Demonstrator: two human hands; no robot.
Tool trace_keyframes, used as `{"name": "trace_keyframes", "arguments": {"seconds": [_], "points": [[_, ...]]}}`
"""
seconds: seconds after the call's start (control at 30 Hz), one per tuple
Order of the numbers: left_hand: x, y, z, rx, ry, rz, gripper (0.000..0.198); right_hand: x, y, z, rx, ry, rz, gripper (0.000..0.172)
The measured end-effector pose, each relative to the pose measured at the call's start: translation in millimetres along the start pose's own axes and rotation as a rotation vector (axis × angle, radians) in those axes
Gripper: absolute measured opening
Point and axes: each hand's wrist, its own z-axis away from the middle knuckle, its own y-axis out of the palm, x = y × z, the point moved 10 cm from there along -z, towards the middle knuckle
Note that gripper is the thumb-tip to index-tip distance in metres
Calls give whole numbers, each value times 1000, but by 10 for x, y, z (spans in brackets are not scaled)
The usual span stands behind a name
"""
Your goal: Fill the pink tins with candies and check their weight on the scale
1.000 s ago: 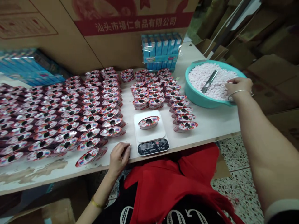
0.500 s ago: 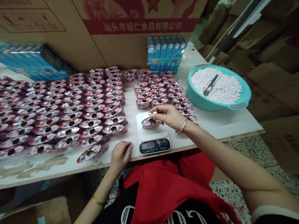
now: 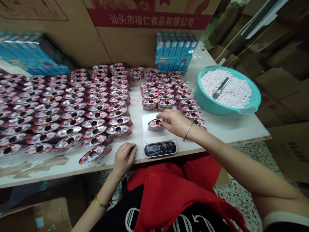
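On the white digital scale (image 3: 154, 138) stands a small oval container (image 3: 154, 125) with a red-and-white printed top and a dark round hole. My right hand (image 3: 175, 122) reaches over from the right, its thumb and forefinger closed at the right end of that container. Its other fingers are partly hidden. The scale's display (image 3: 154, 147) appears to read 81.8. Resting at the table's front edge, left of the scale, my left hand (image 3: 125, 157) is loosely curled with nothing visible in it.
Rows of similar oval containers (image 3: 94, 131) fill the table's left, and a smaller group (image 3: 165, 93) stands behind the scale. A turquoise basin (image 3: 217, 108) of white candies with a metal scoop (image 3: 221, 88) is at right. Blue boxes (image 3: 173, 53) stand against a large carton (image 3: 135, 42).
Small white pieces held in my right fingertips are out of sight now. Those fingers have lowered to the container's right end. My left hand stays at the table edge; the view has tilted slightly.
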Motion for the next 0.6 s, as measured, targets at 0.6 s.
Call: {"name": "trace_keyframes", "arguments": {"seconds": [0.6], "points": [[-18,0,-18,4,-25,8,12,-603,-23,59,-87,468,-1299,12]]}}
